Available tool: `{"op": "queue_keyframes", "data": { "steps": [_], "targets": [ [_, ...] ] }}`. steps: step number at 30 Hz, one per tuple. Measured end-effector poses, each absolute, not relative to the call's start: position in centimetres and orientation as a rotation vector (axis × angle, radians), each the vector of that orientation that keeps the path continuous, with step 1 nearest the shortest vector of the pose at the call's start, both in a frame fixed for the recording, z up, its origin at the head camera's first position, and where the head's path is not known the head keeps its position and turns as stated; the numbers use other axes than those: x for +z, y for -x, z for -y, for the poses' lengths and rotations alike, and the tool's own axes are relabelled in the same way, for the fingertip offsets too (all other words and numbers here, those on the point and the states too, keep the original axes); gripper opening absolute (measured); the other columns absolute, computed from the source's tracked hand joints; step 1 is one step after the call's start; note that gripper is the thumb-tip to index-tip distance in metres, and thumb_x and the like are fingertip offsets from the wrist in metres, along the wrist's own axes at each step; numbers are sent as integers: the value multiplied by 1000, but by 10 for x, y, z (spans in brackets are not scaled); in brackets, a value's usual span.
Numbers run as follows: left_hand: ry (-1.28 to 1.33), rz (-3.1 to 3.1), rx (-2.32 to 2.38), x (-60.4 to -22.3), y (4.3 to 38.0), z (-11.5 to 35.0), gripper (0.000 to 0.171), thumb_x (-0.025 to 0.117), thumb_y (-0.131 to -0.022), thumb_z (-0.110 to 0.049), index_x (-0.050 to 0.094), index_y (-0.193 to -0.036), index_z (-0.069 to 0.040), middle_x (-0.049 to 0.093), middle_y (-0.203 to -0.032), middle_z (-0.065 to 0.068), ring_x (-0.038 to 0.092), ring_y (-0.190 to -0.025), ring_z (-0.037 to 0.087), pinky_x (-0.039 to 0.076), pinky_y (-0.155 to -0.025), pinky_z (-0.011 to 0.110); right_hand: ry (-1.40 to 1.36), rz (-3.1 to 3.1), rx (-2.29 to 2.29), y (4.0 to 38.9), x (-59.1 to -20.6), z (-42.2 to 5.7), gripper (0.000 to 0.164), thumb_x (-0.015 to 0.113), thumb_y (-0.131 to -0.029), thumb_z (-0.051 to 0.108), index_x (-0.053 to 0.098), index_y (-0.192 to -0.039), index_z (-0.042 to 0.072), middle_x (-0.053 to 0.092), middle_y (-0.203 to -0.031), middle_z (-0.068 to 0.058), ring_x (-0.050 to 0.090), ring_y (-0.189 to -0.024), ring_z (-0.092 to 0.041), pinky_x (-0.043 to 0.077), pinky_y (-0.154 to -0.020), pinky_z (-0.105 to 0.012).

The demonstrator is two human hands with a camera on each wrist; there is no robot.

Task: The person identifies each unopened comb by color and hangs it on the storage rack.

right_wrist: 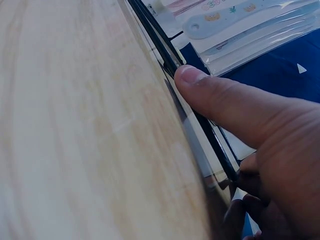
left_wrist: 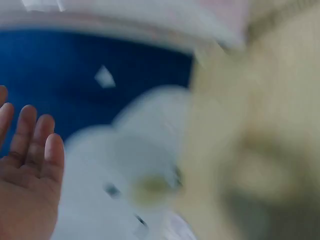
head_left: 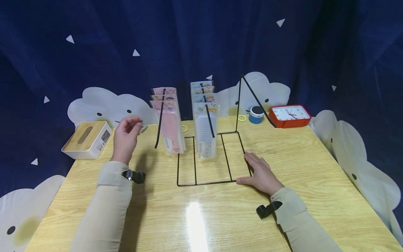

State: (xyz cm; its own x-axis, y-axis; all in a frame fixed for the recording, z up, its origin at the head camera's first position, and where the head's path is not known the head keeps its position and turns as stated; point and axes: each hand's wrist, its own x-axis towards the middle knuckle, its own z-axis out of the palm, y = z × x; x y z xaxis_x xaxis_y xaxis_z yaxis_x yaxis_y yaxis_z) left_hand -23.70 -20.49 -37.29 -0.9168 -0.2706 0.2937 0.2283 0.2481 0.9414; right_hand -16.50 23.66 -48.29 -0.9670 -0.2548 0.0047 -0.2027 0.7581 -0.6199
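Note:
My left hand (head_left: 125, 137) is raised at the left of a black wire display rack (head_left: 195, 161), its fingers loosely bent and nothing in them. The left wrist view shows the same palm (left_wrist: 27, 180) with its fingers relaxed. At the rack's front right corner, my right hand (head_left: 262, 174) holds the base, thumb on the front rod and fingers over the side rod. Pink packaged combs (head_left: 170, 131) hang from the left hook, nearest my left hand. Several blue packaged combs (head_left: 206, 134) hang on the middle hook. The right hook (head_left: 256, 98) carries nothing.
A white tissue box with a wooden lid (head_left: 88, 138) stands at the left. Behind the rack are yellow rings (head_left: 241, 118) and a blue round container (head_left: 256, 115). A red clock (head_left: 291, 116) stands at the back right. A dark blue curtain (head_left: 176, 42) hangs behind the table.

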Motion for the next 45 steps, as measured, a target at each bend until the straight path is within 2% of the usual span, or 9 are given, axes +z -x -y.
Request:
{"op": "queue_keyframes", "data": {
  "steps": [5, 10, 13, 17, 24, 30, 38, 41, 45],
  "targets": [
    [-268, 2137, -1664, -413, 243, 239, 25, 61, -99, -14, 63, -121, -1, 61, -110, -4, 55, -100, 3, 42, -90, 20, 376, -2874, -990, 166, -484, -237, 115, 87, -72, 52, 31, -154, -5, 29, -161, -21, 18, -150, -39, 7, -118, -56],
    [-431, 2289, -1628, -429, 238, 258, 39, 56, -101, -20, 55, -136, -3, 55, -138, 9, 48, -130, 22, 35, -110, 34, 376, -2875, -992, 166, -483, -237, 115, 87, -72, 51, 31, -154, -5, 28, -161, -21, 18, -150, -39, 7, -118, -56],
    [-482, 2547, -1582, -437, 236, 269, 55, 51, -103, -26, 38, -153, -6, 34, -159, 19, 30, -146, 36, 25, -117, 50, 368, -2870, -991, 165, -482, -237, 115, 87, -72, 51, 30, -155, -4, 28, -162, -21, 17, -150, -39, 6, -118, -56],
    [-469, 2938, -1372, -449, 237, 283, 70, 51, -102, -32, 20, -160, -6, 16, -164, 25, 18, -148, 46, 16, -116, 62, 364, -2865, -988, 164, -481, -236, 114, 87, -73, 50, 29, -155, -5, 27, -162, -22, 16, -150, -39, 6, -118, -56],
    [-373, 3182, -848, -455, 241, 290, 75, 51, -99, -36, 21, -158, -1, 12, -162, 29, 19, -143, 55, 17, -102, 76, 367, -2870, -993, 165, -481, -238, 114, 87, -73, 50, 30, -155, -5, 27, -162, -21, 17, -150, -39, 6, -118, -56],
    [-305, 3265, -702, -454, 241, 287, 80, 55, -101, -38, 17, -157, 5, 27, -156, 33, 29, -139, 53, 28, -109, 65, 373, -2868, -989, 165, -482, -238, 114, 87, -73, 51, 30, -155, -5, 28, -162, -21, 17, -150, -39, 6, -118, -57],
    [-330, 3195, -838, -453, 236, 286, 83, 65, -96, -26, 17, -157, 2, 37, -144, 39, 42, -128, 54, 34, -105, 65, 380, -2872, -981, 164, -482, -236, 114, 87, -73, 51, 30, -155, -5, 28, -161, -22, 17, -150, -40, 7, -118, -58],
    [-336, 3160, -892, -448, 233, 284, 67, 62, -100, -29, 34, -151, 3, 51, -136, 33, 50, -120, 48, 40, -100, 61, 375, -2875, -986, 164, -481, -235, 113, 87, -73, 51, 31, -154, -5, 29, -161, -22, 18, -150, -40, 7, -118, -58],
    [-272, 3055, -898, -433, 226, 275, 39, 55, -104, -34, 63, -119, 1, 65, -102, 19, 57, -87, 32, 46, -72, 45, 371, -2883, -986, 163, -481, -236, 113, 86, -73, 51, 31, -154, -5, 29, -160, -23, 18, -149, -41, 7, -118, -58]
  ]
}}
